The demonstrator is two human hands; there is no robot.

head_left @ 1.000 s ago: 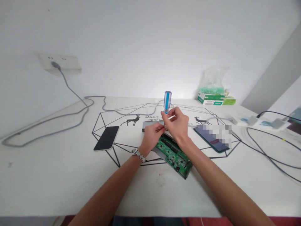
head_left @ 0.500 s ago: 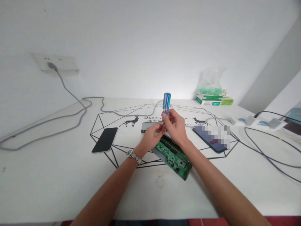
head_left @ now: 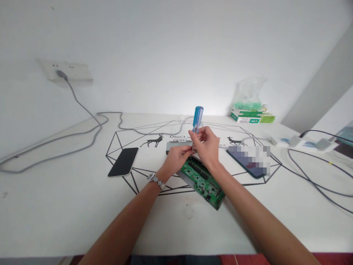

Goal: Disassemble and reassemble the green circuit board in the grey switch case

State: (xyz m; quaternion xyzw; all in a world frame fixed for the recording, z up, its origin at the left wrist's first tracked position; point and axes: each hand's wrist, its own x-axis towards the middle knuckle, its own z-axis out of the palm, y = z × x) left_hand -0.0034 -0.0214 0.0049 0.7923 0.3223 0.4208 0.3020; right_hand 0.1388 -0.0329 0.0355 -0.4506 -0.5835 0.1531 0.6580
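Observation:
A screwdriver with a blue handle (head_left: 198, 117) stands nearly upright over a green circuit board (head_left: 202, 178). My right hand (head_left: 206, 144) is closed round the lower end of its handle. The fingers of my left hand (head_left: 178, 159) are pinched together by the screwdriver's shaft, above the board's upper left end; what they hold is too small to make out. The board lies slanted on a grey metal plate (head_left: 190, 183). Behind my left hand a grey metal piece (head_left: 176, 144) shows in part.
A dark phone (head_left: 123, 162) lies at left, another phone (head_left: 244, 160) at right. Boxes (head_left: 246, 115) under a plastic bag (head_left: 249, 92) stand against the wall. A power strip (head_left: 303, 142) and black cables are at right; a grey cable (head_left: 96, 134) runs from a wall socket (head_left: 78, 71).
The screwdriver's handle has shifted slightly right and up, with my right hand moving a little with it. My left hand's fingertips have closed in nearer the shaft.

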